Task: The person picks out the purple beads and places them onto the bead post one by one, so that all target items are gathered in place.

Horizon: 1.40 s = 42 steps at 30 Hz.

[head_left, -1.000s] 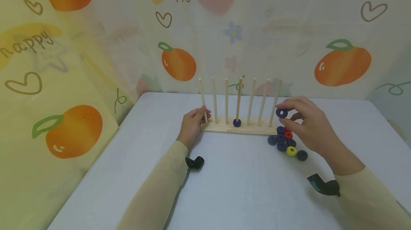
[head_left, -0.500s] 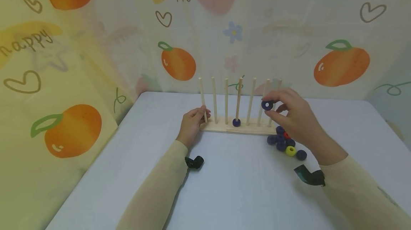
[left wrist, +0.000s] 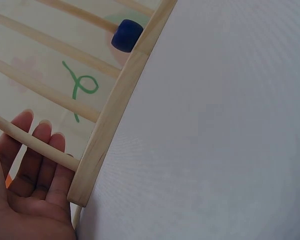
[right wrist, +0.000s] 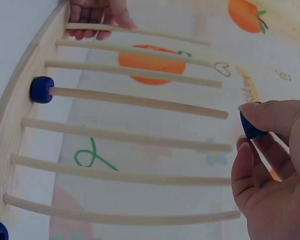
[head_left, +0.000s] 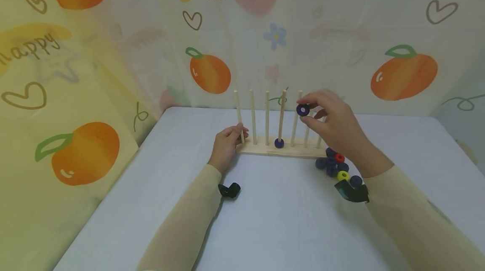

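- While R hand (head_left: 333, 121) pinches held bead (head_left: 299, 110), dark blue, btwn thumb & index fingertip, L hand (head_left: 226, 142) grips L end peg (head_left: 238, 113) low down, thumb one side, fingers other.
- Held bead: up in air, beside top of ctr peg (head_left: 282, 115), apart from it per R wrist view; overlaps 5th peg (head_left: 294, 132) in head view. Threaded bead (head_left: 279, 143) sits at foot of ctr peg.
- Risk: bead hole faces viewer, not down. If lowered untilted, bead prob. knocks peg tip, pops out of narrow pinch, rolls.
- Risk: R knuckles overlap the two R end pegs in head view; a low pass could catch one & swing rack base (head_left: 261, 150), since only L end is held.
- Risk: bead cluster (head_left: 331, 166) w/ red bead (head_left: 339, 158) & yellow bead (head_left: 339, 176) lies at R front corner of base; any rack shift might scatter it. Dark strap (head_left: 354, 193) overlaps stray bead (head_left: 356, 179) in view; height gap, can't tell.
- Edges: rack stands nearer back edge of surface (head_left: 265, 220) than its middle; printed cloth (head_left: 151, 52) behind, so little room rearward.
- Room: above peg tips, plus wide bare surface in front, btwn forearms. R edge well off from cluster. Near edge out of frame.
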Available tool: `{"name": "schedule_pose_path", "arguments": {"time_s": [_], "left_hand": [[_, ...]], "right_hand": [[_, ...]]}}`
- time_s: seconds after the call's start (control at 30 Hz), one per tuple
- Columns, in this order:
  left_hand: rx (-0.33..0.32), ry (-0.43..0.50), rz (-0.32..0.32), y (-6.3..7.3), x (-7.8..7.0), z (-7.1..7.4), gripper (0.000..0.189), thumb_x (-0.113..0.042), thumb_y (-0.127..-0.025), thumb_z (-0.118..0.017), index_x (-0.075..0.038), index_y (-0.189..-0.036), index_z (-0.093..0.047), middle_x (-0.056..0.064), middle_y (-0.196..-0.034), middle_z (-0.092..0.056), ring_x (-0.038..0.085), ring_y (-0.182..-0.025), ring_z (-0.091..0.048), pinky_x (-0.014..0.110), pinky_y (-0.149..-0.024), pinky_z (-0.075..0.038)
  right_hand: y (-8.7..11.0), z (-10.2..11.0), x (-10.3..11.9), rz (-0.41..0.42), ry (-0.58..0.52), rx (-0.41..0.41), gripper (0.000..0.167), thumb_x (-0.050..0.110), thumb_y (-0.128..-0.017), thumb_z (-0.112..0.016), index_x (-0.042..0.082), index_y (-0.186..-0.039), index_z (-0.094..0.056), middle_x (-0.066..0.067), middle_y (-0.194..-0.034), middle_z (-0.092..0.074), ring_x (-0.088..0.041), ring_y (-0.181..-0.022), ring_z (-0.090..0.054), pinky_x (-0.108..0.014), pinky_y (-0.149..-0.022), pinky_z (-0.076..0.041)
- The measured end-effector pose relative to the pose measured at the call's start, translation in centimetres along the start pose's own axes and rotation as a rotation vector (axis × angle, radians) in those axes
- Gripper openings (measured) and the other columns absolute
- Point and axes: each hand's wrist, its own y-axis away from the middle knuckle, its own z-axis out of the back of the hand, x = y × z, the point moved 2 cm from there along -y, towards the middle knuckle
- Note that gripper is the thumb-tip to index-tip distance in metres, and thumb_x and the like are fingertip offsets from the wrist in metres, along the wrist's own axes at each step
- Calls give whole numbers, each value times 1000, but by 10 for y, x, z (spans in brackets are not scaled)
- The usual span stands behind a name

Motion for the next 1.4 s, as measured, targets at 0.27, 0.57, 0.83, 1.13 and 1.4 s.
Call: {"name": "schedule_pose_path", "arguments": {"time_s": [0.27,0.57,0.83,1.13,1.4], "left_hand": [[-6,-16,7,-1,0,1,49,-43,-111,-66,5,-114,-78,14,-108,-75,26,-110,-71,38,-99,-57],[0,-14,5,0,-1,-1,46,-35,-114,-63,9,-118,-76,14,-108,-75,26,-110,-70,37,-99,-57],[-5,-21,-4,0,-2,-1,52,-43,-111,-65,7,-116,-77,14,-106,-75,25,-109,-71,36,-98,-57],[-11,-3,0,0,-1,-2,47,-40,-112,-66,5,-113,-78,15,-107,-75,26,-109,-70,38,-99,-57],[-10,19,-6,1,-2,-1,47,-40,-111,-66,6,-112,-78,17,-107,-74,27,-110,-70,38,-99,-57]], "right_hand": [[-19,-3,4,-44,-18,1,32,-10,-98,-76,-1,-128,-71,-11,-121,-67,-25,-110,-64,-18,-85,-52],[-40,-7,2,-56,-4,28,28,-9,-99,-74,-1,-126,-72,-13,-121,-66,-27,-110,-64,-41,-87,-57],[-53,-16,-2,-59,3,34,27,-7,-100,-75,-2,-126,-72,-14,-122,-66,-30,-107,-62,-45,-85,-57],[-60,-20,-3,-37,11,26,28,-6,-99,-77,-1,-126,-72,-12,-122,-68,-26,-110,-65,-33,-79,-51],[-63,-22,-5,-82,18,78,28,-4,-102,-73,-1,-130,-72,-13,-124,-68,-28,-111,-64,-39,-80,-49]]}}
